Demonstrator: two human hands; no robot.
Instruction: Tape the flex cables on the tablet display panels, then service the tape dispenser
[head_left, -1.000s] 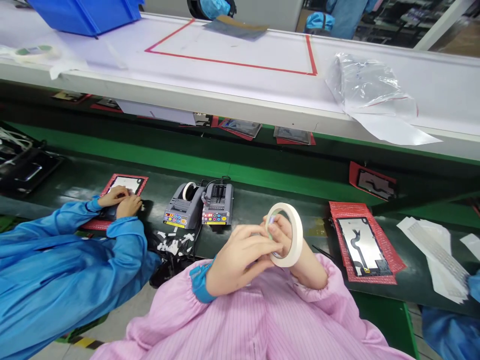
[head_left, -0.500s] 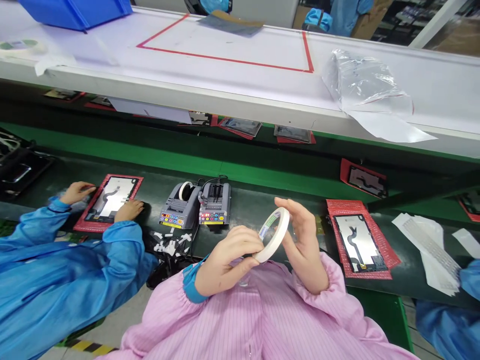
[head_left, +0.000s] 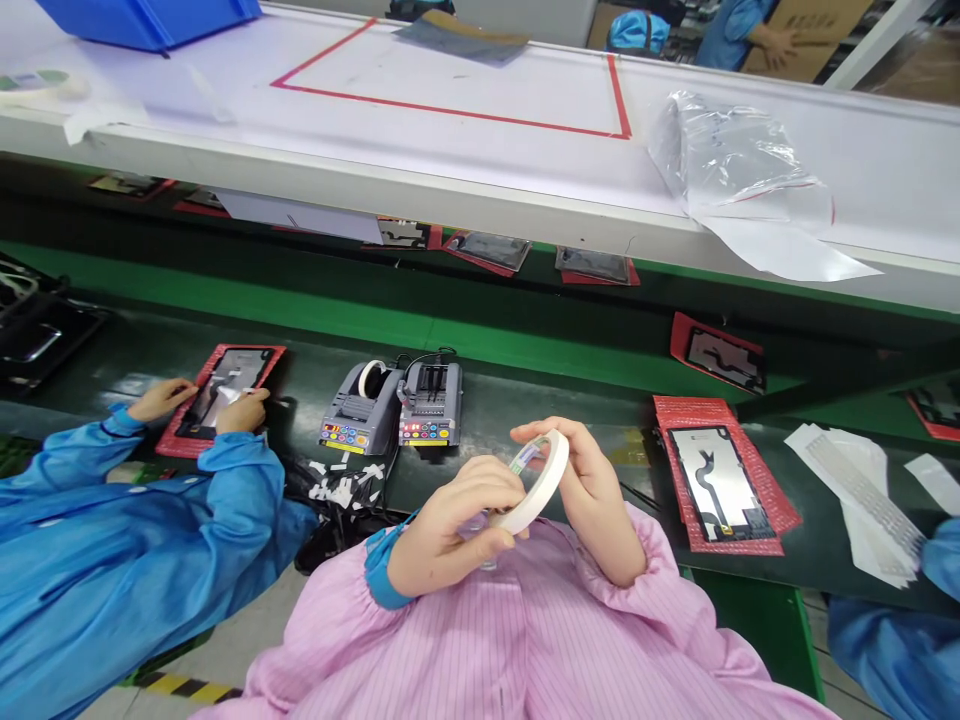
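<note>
Low in front of my chest, a roll of white tape point(head_left: 546, 488) stands tilted between my two hands. My left hand point(head_left: 450, 525) closes round its lower left side, fingers on the ring and thumb along the near edge. My right hand point(head_left: 596, 490) curls over the upper right side, its fingertips reaching across the top; its thumb is mostly hidden behind the roll. Beyond my left hand are two grey tape dispensers point(head_left: 431, 400), the left one loaded with a roll. To the right, a flat panel with a black ribbon cable point(head_left: 712, 480) rests on red bubble wrap point(head_left: 772, 500).
At left, a co-worker's hands point(head_left: 244, 410) are on another panel in red wrap. White strips point(head_left: 855, 500) lie at far right, near a blue sleeve. A white shelf point(head_left: 450, 185) crosses above, bearing a blue bin point(head_left: 150, 25) and clear plastic point(head_left: 742, 160). Wrapped panels lie beneath it.
The tape roll has moved slightly down and left and tilted more. My right hand came down with it, its fingers now curled closer over the roll. The co-worker's right hand now lifts whitish film.
</note>
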